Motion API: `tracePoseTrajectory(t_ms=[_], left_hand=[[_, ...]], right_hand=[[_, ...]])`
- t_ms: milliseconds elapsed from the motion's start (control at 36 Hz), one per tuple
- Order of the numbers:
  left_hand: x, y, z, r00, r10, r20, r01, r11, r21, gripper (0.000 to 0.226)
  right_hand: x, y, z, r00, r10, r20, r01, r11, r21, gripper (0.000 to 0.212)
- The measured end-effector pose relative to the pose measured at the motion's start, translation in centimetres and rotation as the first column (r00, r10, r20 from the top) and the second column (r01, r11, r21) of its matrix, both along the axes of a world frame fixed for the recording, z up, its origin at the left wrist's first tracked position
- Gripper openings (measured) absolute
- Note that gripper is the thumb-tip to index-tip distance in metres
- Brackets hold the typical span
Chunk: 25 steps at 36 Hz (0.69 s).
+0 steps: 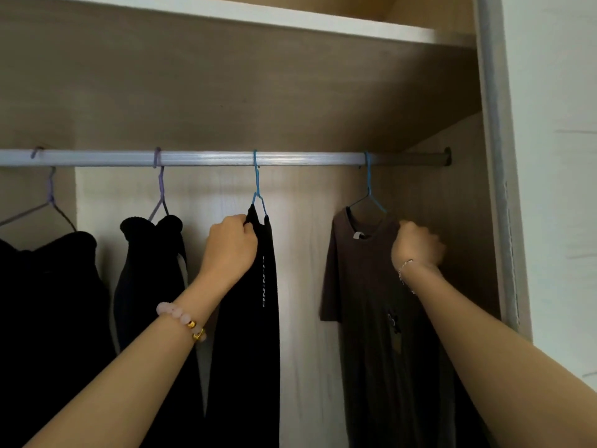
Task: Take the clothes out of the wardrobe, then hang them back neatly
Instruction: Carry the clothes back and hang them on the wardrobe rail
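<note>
A silver rail (210, 157) runs across the wardrobe. Several garments hang from it on wire hangers. My left hand (231, 245) grips the top edge of a black garment with white lettering (258, 305), which hangs on a blue hanger (257, 185). My right hand (416, 245) grips the right shoulder of a brown T-shirt (365, 295) on another blue hanger (368, 192) near the rail's right end. Further left hang a black garment (151, 270) on a purple hanger (160, 192) and another black garment (48, 286) on a purple hanger (50, 195).
A white-edged shelf (258, 17) sits above the rail. The wardrobe's right side panel (458, 189) stands close behind my right hand, with the door frame (497, 156) and a white wall (555, 156) beyond it. A gap separates the black lettered garment from the T-shirt.
</note>
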State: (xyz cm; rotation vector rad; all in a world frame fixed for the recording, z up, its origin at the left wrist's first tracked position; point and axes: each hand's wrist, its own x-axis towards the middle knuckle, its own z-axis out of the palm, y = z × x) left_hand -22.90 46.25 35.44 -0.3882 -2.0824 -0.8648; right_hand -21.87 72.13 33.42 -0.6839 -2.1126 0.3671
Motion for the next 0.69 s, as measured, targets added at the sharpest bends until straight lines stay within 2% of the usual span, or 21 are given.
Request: tracePoseTrajectory(t_ms=[222,472,694], left_hand=[[-0.8,0.6,-1.3,0.997,0.041,-0.061,-0.045,0.997,-0.063,0.025],[-1.1,2.0,-1.5,0.998,0.002,-0.055,-0.002,1.0,-0.013,0.02],[-0.3,4.1,-0.9,0.998,-0.049,-0.031,0.048,0.998,-0.047,0.021]], right_hand=[[0.8,0.7,-1.0,0.994,0.009,-0.109,-0.017,0.997,-0.071,0.031],[1.0,0.7,-0.5,0.996,0.012,-0.086,-0.023,0.992,-0.12,0.03],[0.7,1.0,-0.3,0.997,0.023,-0.075,-0.037,0.98,-0.197,0.03]])
